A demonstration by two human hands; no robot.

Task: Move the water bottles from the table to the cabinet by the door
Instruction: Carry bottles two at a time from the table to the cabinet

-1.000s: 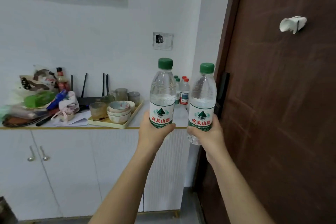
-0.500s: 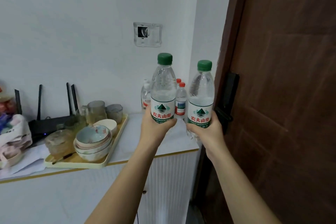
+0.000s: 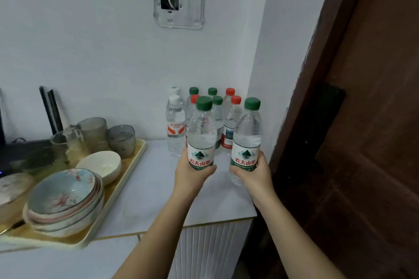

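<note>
My left hand (image 3: pixel 192 176) grips a green-capped bottle (image 3: pixel 201 129), my right hand (image 3: pixel 254 174) a second bottle (image 3: pixel 248 133); both upright, caps up, over the cabinet (image 3: pixel 158 188) top, just before its standing bottles (image 3: pixel 175 124).

Cabinet top (image 3: pixel 158 190) bears tray (image 3: pixel 123 179), router (image 3: pixel 27 152), standing bottles (image 3: pixel 175 129).
</note>
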